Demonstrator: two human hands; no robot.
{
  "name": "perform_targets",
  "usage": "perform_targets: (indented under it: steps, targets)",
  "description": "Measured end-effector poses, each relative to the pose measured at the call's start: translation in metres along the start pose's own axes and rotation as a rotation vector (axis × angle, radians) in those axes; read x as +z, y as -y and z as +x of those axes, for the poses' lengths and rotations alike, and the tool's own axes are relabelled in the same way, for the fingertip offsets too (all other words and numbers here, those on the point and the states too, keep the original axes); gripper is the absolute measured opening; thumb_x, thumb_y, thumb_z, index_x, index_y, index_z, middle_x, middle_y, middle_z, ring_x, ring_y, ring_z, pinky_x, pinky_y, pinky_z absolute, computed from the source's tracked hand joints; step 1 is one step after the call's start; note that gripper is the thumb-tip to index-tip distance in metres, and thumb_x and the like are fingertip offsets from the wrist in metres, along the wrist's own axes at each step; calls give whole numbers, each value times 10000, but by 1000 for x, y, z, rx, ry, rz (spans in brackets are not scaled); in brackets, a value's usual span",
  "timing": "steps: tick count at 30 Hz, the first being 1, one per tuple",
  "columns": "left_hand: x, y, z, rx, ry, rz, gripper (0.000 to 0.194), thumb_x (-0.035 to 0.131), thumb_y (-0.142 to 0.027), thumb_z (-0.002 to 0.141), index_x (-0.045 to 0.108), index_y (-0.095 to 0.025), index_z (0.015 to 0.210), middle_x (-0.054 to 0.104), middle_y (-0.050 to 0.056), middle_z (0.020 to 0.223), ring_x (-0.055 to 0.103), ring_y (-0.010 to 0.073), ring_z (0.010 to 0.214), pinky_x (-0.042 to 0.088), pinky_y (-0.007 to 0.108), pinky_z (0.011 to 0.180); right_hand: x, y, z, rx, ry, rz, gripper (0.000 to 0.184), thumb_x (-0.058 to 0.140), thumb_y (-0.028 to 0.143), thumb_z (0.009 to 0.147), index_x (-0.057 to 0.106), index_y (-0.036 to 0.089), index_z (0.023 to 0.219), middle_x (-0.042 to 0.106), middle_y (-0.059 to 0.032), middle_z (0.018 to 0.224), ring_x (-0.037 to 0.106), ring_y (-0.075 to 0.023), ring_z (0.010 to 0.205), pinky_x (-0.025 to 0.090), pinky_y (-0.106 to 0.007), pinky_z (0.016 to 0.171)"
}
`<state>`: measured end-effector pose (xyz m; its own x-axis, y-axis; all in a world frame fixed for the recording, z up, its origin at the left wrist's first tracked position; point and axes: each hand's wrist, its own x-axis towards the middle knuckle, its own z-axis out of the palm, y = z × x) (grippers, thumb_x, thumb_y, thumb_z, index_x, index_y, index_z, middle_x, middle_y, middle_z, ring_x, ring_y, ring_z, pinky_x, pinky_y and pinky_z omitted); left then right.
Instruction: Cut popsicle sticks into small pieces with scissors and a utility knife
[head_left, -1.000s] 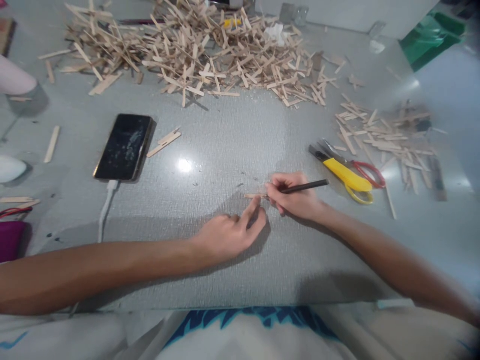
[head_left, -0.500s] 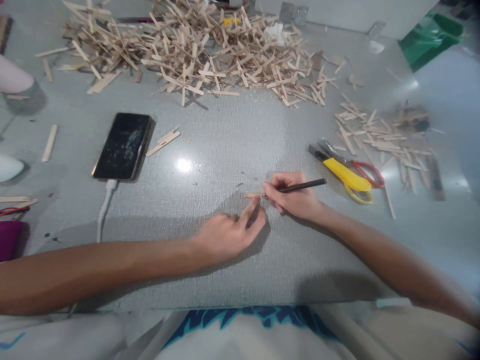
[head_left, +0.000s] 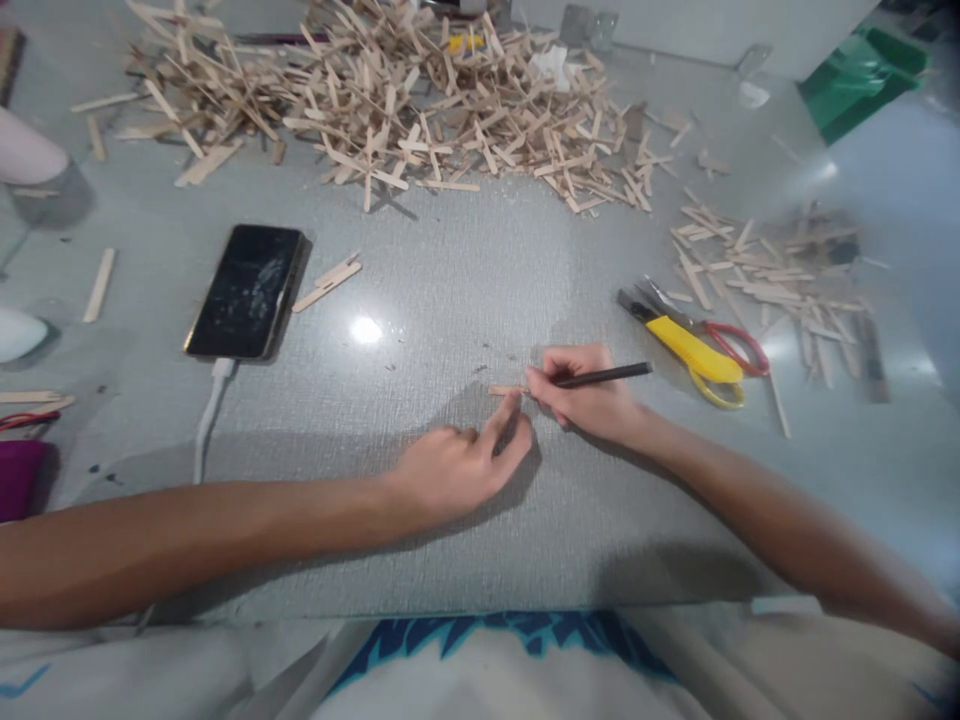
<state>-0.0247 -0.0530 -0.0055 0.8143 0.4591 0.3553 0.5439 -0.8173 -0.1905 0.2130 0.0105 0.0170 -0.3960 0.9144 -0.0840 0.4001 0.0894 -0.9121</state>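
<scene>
A short piece of flat wooden stick (head_left: 501, 391) lies on the grey textured table, near the middle. My left hand (head_left: 461, 465) comes in from the left and holds the stick down, its index fingertip pressed on the right part. Right beside it, my right hand (head_left: 585, 392) grips a slim black pencil (head_left: 609, 373) in a writing hold. The pencil slopes up to the right. Its point is hidden by the fingers, close to the stick's right end, so I cannot tell whether it touches the wood.
Yellow-handled scissors (head_left: 694, 350) and a red-handled tool (head_left: 739, 345) lie to the right. Behind them is a small stick heap (head_left: 780, 280). A big pile of wooden sticks (head_left: 420, 110) spans the back. At left, a phone (head_left: 247, 290) has a white cable (head_left: 210, 420) attached.
Almost nothing differs. The pencil's outer end has tipped down very slightly, while both hands keep their places and the stick lies where it was.
</scene>
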Motion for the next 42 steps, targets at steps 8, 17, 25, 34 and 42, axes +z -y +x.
perform_targets:
  steps: [8, 17, 25, 34, 42]
  targets:
    - [1, 0, 0, -6, -4, -12, 345, 560, -61, 1014, 727, -78, 1315, 742, 270, 1487, 591, 118, 432, 469, 315, 361, -3, 4, 0, -21, 10, -33, 452, 647, 318, 1057, 482, 242, 644, 545, 56, 455, 525, -89, 380, 363, -235, 430]
    - [-2, 1, 0, 13, 37, 7, 344, 589, -58, 1002, 736, -93, 1311, 708, 279, 1528, 590, 117, 430, 465, 313, 374, -5, 3, -1, 15, 9, 28, 421, 663, 300, 1037, 521, 239, 646, 569, 57, 446, 521, -86, 336, 372, -210, 379]
    - [-1, 1, -1, 16, 46, 7, 370, 562, -47, 1009, 726, -92, 1338, 703, 283, 1534, 573, 108, 430, 441, 310, 371, -4, 4, -1, 20, 9, 31, 423, 650, 310, 1047, 514, 242, 653, 577, 49, 444, 527, -93, 332, 395, -208, 374]
    - [-2, 1, -1, 18, 43, 21, 372, 568, -56, 1009, 727, -107, 1341, 711, 268, 1532, 605, 121, 450, 475, 314, 377, -6, 5, -1, 8, 14, 7, 432, 645, 297, 1038, 510, 238, 632, 572, 49, 446, 535, -86, 347, 397, -201, 389]
    - [0, 0, -2, 10, 36, -2, 342, 570, -77, 1026, 712, -86, 1337, 717, 287, 1515, 599, 127, 447, 480, 326, 373, -5, 5, -2, 12, 20, -3, 451, 682, 339, 1028, 502, 237, 627, 563, 51, 451, 527, -85, 356, 390, -212, 404]
